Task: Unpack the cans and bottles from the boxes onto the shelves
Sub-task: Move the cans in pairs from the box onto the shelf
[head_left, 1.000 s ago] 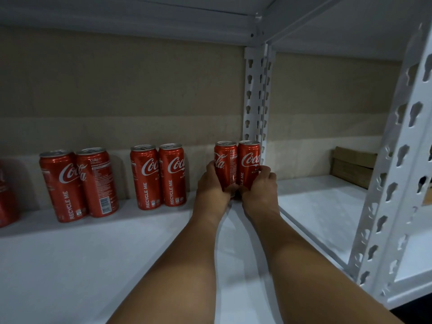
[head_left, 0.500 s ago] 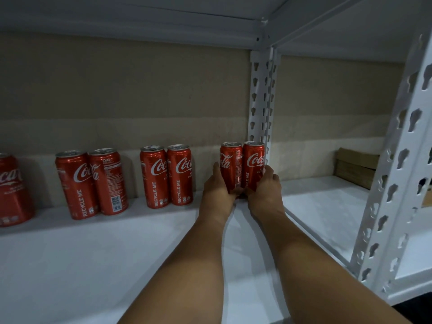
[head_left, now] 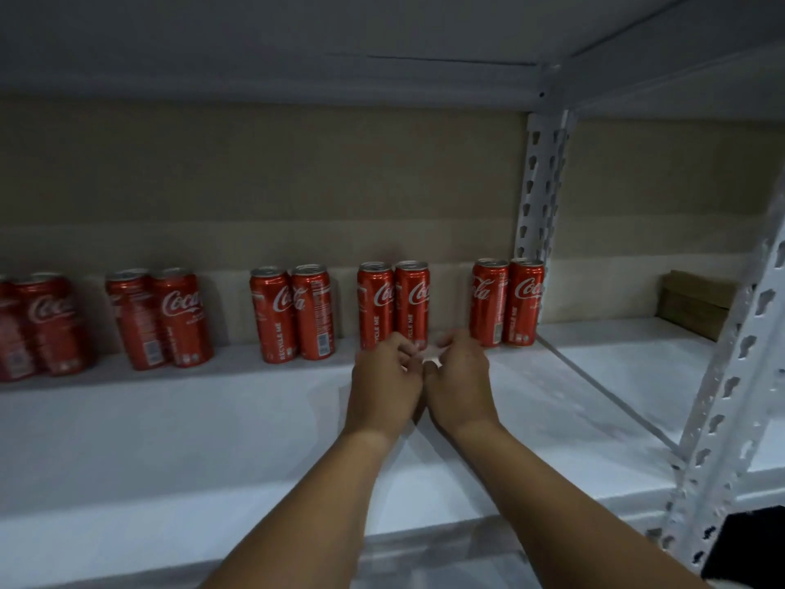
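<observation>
Red Coca-Cola cans stand upright in pairs along the back of the white shelf. The rightmost pair stands beside the rear upright post. Another pair stands just left of it. My left hand and my right hand hover side by side above the shelf, in front of the gap between these two pairs. Both hands hold nothing, and their fingers are loosely curled and motion-blurred. Neither hand touches a can.
More can pairs line the back towards the left edge. A perforated white post stands at the front right. A cardboard box lies in the neighbouring bay. A shelf board runs close overhead.
Both hands let go of the rightmost pair of cans and drew back and leftward. The view widened to the left, so more cans show.
</observation>
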Motion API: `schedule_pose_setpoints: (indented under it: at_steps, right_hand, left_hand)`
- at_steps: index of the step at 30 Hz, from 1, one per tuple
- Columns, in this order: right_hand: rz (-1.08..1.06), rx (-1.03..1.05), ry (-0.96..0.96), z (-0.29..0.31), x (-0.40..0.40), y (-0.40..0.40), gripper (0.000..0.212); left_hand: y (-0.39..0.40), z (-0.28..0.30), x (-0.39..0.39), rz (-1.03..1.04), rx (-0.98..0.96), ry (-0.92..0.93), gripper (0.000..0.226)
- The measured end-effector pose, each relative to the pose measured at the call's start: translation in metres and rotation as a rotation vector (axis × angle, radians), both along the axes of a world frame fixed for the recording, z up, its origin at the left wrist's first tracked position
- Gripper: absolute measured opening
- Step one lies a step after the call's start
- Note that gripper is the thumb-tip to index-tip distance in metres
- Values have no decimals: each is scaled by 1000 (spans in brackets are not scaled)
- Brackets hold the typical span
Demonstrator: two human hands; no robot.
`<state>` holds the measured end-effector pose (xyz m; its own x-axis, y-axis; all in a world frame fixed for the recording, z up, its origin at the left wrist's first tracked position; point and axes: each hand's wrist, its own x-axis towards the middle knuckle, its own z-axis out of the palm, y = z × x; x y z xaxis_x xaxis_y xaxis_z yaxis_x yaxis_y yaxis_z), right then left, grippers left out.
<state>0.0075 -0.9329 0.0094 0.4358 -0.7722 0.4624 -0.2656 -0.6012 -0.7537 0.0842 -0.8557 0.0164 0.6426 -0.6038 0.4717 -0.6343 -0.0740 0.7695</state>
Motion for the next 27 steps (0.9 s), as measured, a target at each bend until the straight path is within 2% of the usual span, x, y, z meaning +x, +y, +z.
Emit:
schedule_pose_setpoints:
  at_steps: [4, 8, 12, 14, 17, 20, 23, 27]
  right_hand:
    - [129, 16, -36, -2, 54, 43, 28]
    - [222, 50, -30, -8, 109, 66, 41]
    - [196, 88, -30, -8, 147, 69, 63]
    - [151, 63, 10, -5, 158, 64, 72]
    - [94, -8, 56, -8, 172, 54, 62]
    - [34, -44, 97, -11, 179, 50, 46]
    - [0, -60, 101, -11, 181, 49, 42]
    - [1, -82, 103, -11, 188, 51, 40]
  left_hand:
    - [48, -2, 49, 140, -75, -65, 9]
    - [71, -8, 97, 226, -114, -50, 23]
    - [69, -10, 135, 413, -118, -65, 60]
    - [64, -12, 151, 403, -110, 4, 80]
    - [60, -13, 166, 291, -106, 94, 98]
    - [59, -8, 167, 181, -85, 187, 88]
    - [59, -7, 170, 161, -92, 223, 69]
    - [58, -8, 177, 183, -90, 224, 59]
